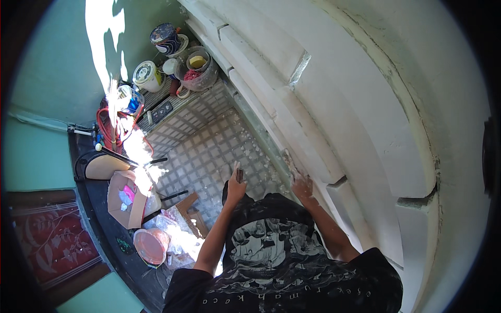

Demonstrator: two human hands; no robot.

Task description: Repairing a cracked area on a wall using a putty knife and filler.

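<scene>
My left hand (236,187) is raised over the metal grate platform (209,141) and grips a small dark flat tool (239,175), possibly a scraper. My right hand (302,185) presses against the lower edge of a white moulded wall block (313,141), fingers spread on its dusty surface. White crumbs of plaster (255,151) lie on the grate just below the wall. My black printed shirt (271,250) fills the bottom of the view.
Buckets and tubs (156,68) stand at the platform's far end beside a transparent container (198,70). A red hose (107,128), an open cardboard box (125,201) and an orange bowl (151,245) sit along the left edge. A green wall (47,78) rises beyond.
</scene>
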